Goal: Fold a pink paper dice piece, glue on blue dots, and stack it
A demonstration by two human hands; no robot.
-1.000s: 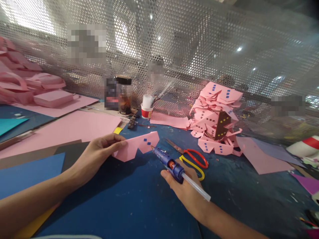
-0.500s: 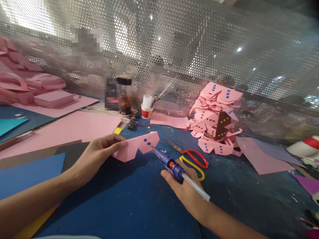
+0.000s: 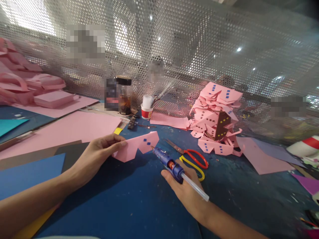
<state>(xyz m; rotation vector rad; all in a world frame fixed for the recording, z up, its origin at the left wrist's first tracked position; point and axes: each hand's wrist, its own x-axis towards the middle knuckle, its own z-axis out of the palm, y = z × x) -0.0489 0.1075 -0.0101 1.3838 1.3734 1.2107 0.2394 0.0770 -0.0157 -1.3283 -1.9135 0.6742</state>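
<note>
My left hand (image 3: 96, 156) pinches a pink paper cut-out (image 3: 137, 146) with small blue squares on it, holding it just above the blue table surface (image 3: 124, 202). My right hand (image 3: 184, 187) grips a blue hot glue gun (image 3: 168, 162) with a clear glue stick jutting out its back. The gun's nozzle points up-left and sits at the cut-out's lower right edge. Red and yellow scissors (image 3: 193, 158) lie just beyond my right hand.
A heap of finished pink cut-outs (image 3: 216, 119) stands at the back right. A dark jar (image 3: 124, 94) and a small red cup (image 3: 147, 111) sit by the perforated metal screen (image 3: 189, 49). Pink sheets (image 3: 74, 127) and pink stacks (image 3: 30, 86) fill the left; more coloured paper lies right.
</note>
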